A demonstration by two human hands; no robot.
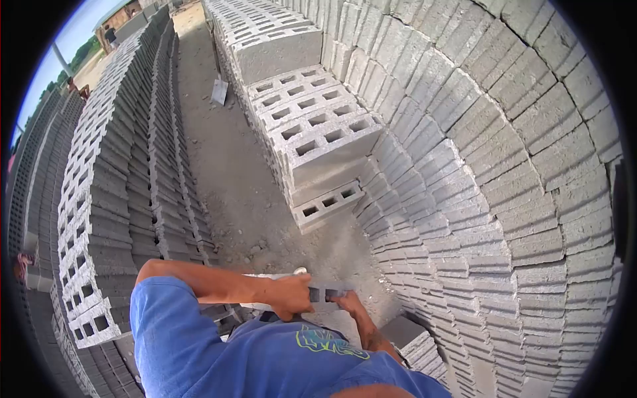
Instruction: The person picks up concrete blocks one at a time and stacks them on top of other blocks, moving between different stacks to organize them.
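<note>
Block yard, seen from above, daylight, dry ground.

Tall wall of stacked blocks [504, 166] fills the right side, curving away; courses look dry-laid, faces rough.
Long rows of hollow blocks [99, 199] on the left, cores facing out, running to the far end of the yard.
Dirt lane [225, 172] between them, scattered with rubble and grit.
Stepped stack [312, 126] in the middle of the lane, cores up, its lowest course jutting out toward the person.
Pale flat object [219, 90] propped by the stack farther up the lane; too small to name.
Loose block [406, 330] at the foot of the wall, just beside the right forearm.

Hollow concrete block [330, 292] is held in front of the chest, above the lane and near the foot of the wall; only its top with two cores shows.
Left hand [289, 296] is clamped over its near-left end, fingers wrapped.
Right hand [349, 304] grips the right end, fingers closed on the edge; bare hands both.

Risks, as judged: the block looks heavy and abrasive, so a slipped grip could drop it on the feet or scrape the fingers; fingers at the ends could be pinched if it is set against another block; rubble underfoot could turn an ankle; a knock to the dry-laid wall close by could loosen a course.
</note>
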